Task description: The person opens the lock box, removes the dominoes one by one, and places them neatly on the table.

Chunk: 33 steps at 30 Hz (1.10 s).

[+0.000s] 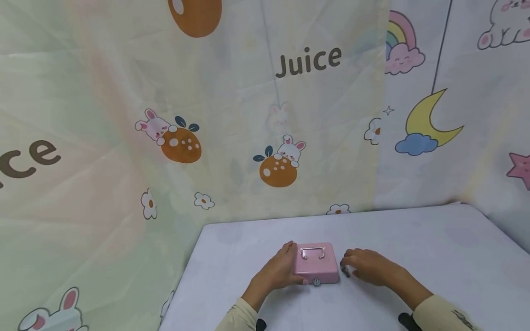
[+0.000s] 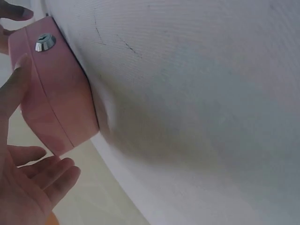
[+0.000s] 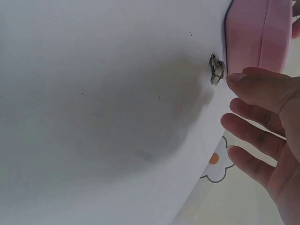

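Note:
A pink metal cash box (image 1: pixel 316 264) sits on the white table, with a wire handle on its lid and a round keyed lock (image 2: pixel 45 42) on its front. My left hand (image 1: pixel 279 266) lies along the box's left side. Its thumb touches the front beside the lock, and its other fingers stay loosely extended. Just right of the box lies a small dark metallic bunch (image 3: pixel 216 69), apparently keys. My right hand (image 1: pixel 368 266) hovers beside that bunch, thumb and forefinger close to it. The right wrist view shows a slight gap and nothing held.
The white table (image 1: pixel 434 257) reaches to a printed cloth backdrop (image 1: pixel 232 92) behind it and at both sides. Dark straps (image 1: pixel 409 321) show by both wrists, below the beige sleeves (image 1: pixel 443 315).

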### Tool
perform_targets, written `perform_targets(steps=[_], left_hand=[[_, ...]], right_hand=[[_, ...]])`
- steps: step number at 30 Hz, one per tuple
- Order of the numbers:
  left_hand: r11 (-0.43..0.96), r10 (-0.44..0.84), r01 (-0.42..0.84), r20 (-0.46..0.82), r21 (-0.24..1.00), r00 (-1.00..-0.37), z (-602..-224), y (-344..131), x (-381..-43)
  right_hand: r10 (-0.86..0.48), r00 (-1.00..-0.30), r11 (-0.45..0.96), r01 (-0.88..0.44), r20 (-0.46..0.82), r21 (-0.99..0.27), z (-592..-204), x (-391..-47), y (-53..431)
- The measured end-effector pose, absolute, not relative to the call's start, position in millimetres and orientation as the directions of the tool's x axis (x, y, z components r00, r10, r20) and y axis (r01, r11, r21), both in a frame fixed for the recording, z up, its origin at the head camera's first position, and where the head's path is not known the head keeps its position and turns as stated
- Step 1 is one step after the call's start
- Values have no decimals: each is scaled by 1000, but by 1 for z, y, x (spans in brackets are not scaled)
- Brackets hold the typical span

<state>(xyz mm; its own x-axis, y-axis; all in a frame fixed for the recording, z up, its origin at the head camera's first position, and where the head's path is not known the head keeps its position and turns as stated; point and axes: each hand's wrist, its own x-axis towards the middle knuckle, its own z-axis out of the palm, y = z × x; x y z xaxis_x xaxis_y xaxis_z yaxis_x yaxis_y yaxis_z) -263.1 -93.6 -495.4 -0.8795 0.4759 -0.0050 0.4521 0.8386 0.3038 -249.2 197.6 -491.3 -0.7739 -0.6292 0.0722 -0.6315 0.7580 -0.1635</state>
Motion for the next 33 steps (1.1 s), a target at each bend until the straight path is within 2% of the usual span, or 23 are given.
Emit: perform_targets(steps=[13, 33], left_hand=[[837, 478, 453, -9, 307, -878, -499, -91, -266], [835, 475, 447, -9, 321, -880, -504, -91, -269]], right_hand=[[-551, -833, 825, -536, -43, -181, -496, -255, 188], [-591, -804, 792, -594, 63, -141, -510, -259, 188]])
